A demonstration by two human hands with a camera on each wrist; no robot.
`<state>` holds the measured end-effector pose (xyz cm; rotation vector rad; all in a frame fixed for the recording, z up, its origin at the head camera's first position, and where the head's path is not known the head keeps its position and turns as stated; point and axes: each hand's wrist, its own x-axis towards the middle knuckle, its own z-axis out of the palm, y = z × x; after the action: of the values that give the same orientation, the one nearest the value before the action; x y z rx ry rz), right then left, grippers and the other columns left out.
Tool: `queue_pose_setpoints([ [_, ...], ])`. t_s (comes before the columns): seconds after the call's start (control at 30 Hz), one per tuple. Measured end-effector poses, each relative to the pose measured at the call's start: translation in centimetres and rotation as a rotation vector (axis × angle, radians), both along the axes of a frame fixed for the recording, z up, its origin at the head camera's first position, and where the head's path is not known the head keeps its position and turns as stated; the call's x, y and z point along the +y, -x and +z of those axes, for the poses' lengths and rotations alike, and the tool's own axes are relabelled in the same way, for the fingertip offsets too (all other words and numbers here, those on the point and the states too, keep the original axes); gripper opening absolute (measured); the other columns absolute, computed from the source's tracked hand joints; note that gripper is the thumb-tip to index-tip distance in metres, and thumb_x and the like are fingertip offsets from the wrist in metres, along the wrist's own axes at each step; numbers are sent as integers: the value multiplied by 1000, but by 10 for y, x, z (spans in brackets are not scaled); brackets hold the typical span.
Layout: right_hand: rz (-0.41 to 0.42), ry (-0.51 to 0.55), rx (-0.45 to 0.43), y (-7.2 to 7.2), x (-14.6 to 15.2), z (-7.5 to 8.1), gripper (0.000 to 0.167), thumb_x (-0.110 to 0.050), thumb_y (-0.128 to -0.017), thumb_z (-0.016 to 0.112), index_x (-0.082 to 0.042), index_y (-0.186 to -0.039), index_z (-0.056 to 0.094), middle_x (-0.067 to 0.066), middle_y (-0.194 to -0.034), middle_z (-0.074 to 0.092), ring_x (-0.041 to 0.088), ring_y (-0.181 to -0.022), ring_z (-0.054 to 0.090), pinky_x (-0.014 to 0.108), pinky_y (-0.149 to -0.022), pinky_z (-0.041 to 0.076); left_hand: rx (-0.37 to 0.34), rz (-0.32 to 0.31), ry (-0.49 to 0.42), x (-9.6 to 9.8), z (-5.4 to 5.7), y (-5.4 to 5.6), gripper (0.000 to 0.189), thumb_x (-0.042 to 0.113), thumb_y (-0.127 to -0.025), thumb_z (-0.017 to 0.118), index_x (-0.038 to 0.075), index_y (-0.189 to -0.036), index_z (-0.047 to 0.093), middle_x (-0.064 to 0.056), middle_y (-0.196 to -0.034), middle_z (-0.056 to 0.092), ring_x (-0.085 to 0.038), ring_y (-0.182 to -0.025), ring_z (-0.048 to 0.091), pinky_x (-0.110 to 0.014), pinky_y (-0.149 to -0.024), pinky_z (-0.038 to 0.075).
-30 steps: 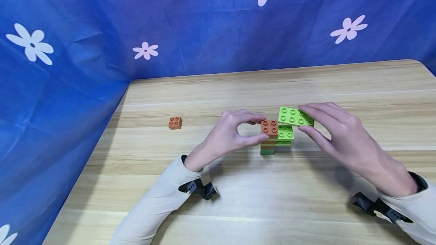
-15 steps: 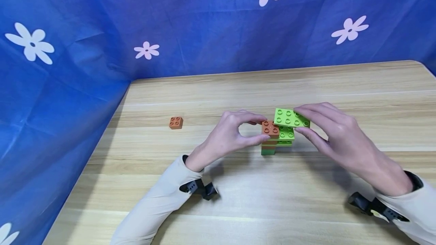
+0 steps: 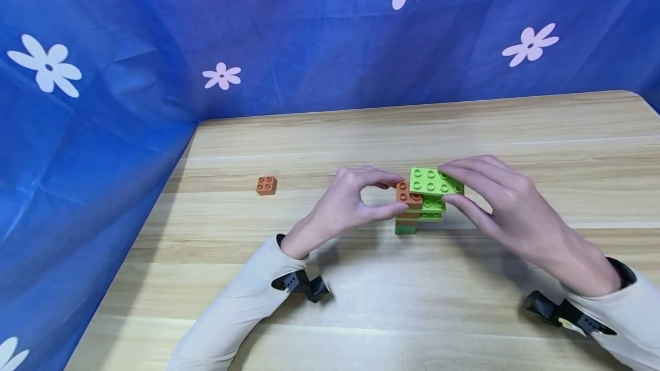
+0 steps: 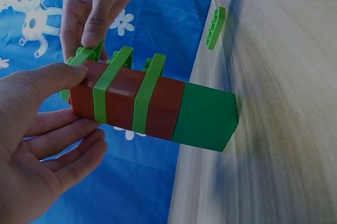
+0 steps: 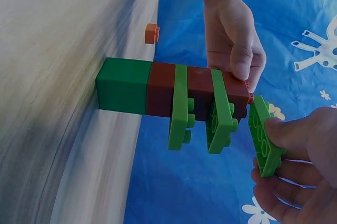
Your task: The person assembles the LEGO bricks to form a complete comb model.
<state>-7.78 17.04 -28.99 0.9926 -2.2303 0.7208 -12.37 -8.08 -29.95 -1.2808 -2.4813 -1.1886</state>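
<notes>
The left hand [image 3: 345,202] pinches the top brick [image 5: 236,90] of a tower [image 5: 197,92] upright on the desk [image 3: 412,302]; the right hand [image 3: 507,210] pinches a green plate [image 3: 427,181] just above; a loose brick [image 3: 266,186] lies apart.

A brick tower [image 5: 199,90] stands on a table [image 3: 392,314] before a curtain [image 3: 309,27], a plate [image 3: 427,182] above its right side. A lone brick [image 3: 266,186] lies well left.

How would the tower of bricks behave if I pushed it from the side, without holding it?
The tower would probably tip easily, being tall over a narrow dark green base. It may fall more readily toward the side where two light green plates overhang. Its straight, hard-edged pieces suggest rigid plastic, so it should hardly bend.
</notes>
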Motion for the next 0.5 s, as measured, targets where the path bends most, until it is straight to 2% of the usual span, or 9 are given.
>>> queue_pose_setpoints([
  [0.2, 18, -1, 13, 0, -2, -3, 54, -44, -100, 45, 4, -116, 65, 14, -110, 68, 28, -101, 63, 36, -87, 51, 0, -4, -8, 0, -2, 0, 39, 19, -79, 81, 0, -111, 70, -11, -105, 72, -21, -94, 69, -20, -88, 51],
  [0.33, 34, -2, 2, 1, -4, -4, 55, -44, -100, 45, 4, -117, 65, 14, -111, 68, 29, -102, 63, 37, -87, 51, 1, 2, -7, -1, -2, -1, 39, 20, -79, 81, 1, -112, 70, -10, -105, 72, -18, -94, 69, -19, -88, 51],
  [0.5, 57, 0, -12, 2, -6, -5, 55, -44, -100, 45, 4, -117, 65, 13, -112, 68, 27, -102, 63, 33, -89, 51, 1, 14, 4, -1, -1, -2, 39, 22, -79, 81, 3, -111, 71, -7, -104, 73, -14, -93, 68, -18, -85, 51],
])
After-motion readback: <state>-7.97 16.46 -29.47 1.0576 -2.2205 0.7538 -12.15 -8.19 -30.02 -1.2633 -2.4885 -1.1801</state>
